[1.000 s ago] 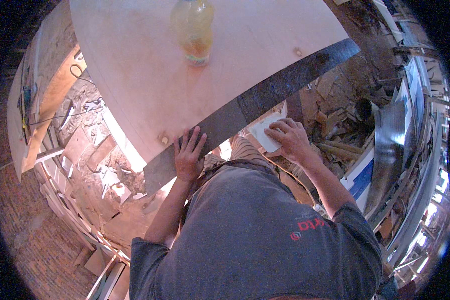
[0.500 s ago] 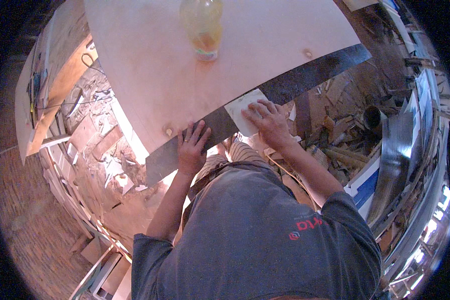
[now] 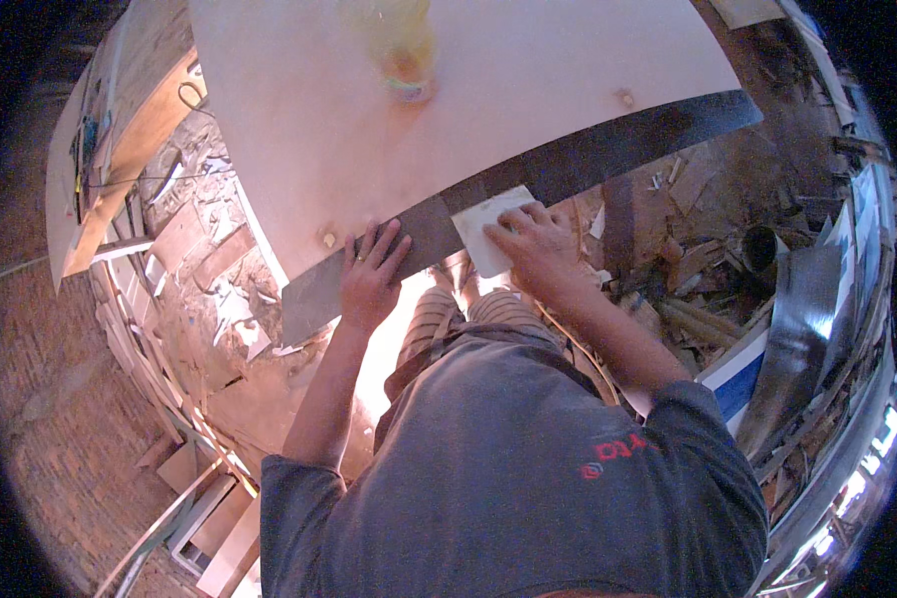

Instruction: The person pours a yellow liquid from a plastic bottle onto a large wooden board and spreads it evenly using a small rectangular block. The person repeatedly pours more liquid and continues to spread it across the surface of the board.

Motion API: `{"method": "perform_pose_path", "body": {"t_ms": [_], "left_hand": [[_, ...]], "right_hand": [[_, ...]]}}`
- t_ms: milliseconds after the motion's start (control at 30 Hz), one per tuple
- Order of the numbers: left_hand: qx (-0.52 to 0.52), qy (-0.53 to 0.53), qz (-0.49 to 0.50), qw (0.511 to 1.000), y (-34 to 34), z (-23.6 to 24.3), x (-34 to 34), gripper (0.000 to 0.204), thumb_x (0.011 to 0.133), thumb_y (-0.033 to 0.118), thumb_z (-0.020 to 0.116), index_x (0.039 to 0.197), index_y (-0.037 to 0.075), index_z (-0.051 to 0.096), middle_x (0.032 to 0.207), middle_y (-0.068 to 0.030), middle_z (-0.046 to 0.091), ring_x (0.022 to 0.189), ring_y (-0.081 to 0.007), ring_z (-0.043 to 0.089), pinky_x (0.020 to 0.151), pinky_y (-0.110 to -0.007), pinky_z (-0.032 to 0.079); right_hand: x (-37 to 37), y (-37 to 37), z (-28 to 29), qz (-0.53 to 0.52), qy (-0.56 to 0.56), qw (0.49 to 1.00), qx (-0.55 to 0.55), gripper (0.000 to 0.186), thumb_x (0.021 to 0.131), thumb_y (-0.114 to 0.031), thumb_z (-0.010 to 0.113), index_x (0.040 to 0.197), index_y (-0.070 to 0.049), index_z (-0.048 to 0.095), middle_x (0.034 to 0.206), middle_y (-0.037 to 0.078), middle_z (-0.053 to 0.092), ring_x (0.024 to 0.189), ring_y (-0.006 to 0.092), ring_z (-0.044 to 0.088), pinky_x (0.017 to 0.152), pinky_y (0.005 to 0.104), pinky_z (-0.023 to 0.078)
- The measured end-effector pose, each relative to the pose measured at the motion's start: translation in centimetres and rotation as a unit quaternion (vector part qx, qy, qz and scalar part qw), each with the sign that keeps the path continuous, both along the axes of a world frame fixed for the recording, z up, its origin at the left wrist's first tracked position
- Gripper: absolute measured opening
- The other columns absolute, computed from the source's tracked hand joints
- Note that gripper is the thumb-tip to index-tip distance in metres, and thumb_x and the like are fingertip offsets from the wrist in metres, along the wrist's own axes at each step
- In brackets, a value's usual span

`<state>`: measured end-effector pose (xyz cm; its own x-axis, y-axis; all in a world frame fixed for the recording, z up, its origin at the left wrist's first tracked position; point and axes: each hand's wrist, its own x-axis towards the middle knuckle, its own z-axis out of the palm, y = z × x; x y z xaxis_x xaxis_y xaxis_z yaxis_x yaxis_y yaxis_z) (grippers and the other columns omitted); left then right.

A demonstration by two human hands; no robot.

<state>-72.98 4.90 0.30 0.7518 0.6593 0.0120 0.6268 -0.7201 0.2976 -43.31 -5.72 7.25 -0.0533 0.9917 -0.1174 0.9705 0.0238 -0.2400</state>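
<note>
Flat on the dark strip (image 3: 648, 145) lies my left hand (image 3: 374, 274), fingers spread, near the strip's left end. This strip runs along the near edge of a large pale wooden panel (image 3: 299, 130). My right hand (image 3: 543, 249) has its fingers curled over a thin cream-coloured square sheet (image 3: 483, 224), pressing it against the strip near its middle. Whether the sheet is paper or cloth, I cannot tell. Farther back on the panel stands a see-through yellowish bottle (image 3: 404, 45), partly cut off by the upper edge.
Another wooden panel (image 3: 135, 159) with a dark cable stands at the left. Scrap pieces (image 3: 204, 249) litter the ground beneath it. To the right are wood offcuts (image 3: 703, 309), a dark pipe (image 3: 760, 247) and a shiny sheet (image 3: 802, 309). A brick surface (image 3: 60, 399) shows at far left.
My right hand and the cream sheet have shifted slightly toward me across the strip. My left hand keeps its place on it. The whole view has tilted a little.
</note>
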Motion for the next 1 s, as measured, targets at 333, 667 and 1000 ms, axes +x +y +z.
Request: {"method": "perform_pose_path", "body": {"t_ms": [333,667,1000], "left_hand": [[-0.029,0.011,-0.010,0.999,0.2,2.5,-0.3,0.083,0.075,0.019,0.082,0.151,0.025,0.051,0.168,-0.0068,0.033,0.157,-0.0326,0.028,0.126,-0.062,0.019],[-0.045,-0.058,-0.009,0.997,0.4,2.5,-10.4,0.070,0.079,0.022,0.082,0.145,0.019,0.060,0.165,-0.0080,0.040,0.157,-0.0346,0.026,0.127,-0.063,0.014],[-0.032,-0.051,-0.029,0.998,1.1,2.6,-12.2,0.066,0.076,0.011,0.076,0.140,0.021,0.064,0.162,-0.0051,0.045,0.156,-0.0333,0.031,0.126,-0.062,0.018]], "right_hand": [[-1.2,-3.1,4.3,-0.035,0.027,0.999,0.029,0.064,0.066,-0.021,0.085,0.128,-0.026,0.071,0.127,0.001,0.063,0.124,0.0303,0.055,0.099,0.0490,0.046],[-6.9,1.7,-1.4,0.011,-0.016,0.993,0.114,0.061,0.079,-0.010,0.072,0.137,-0.023,0.063,0.134,0.004,0.060,0.132,0.0306,0.052,0.101,0.0492,0.043],[-6.4,2.7,-2.4,-0.001,-0.062,0.994,0.095,0.059,0.081,-0.012,0.072,0.137,-0.027,0.065,0.135,0.004,0.060,0.132,0.0294,0.052,0.101,0.0494,0.043]]}}
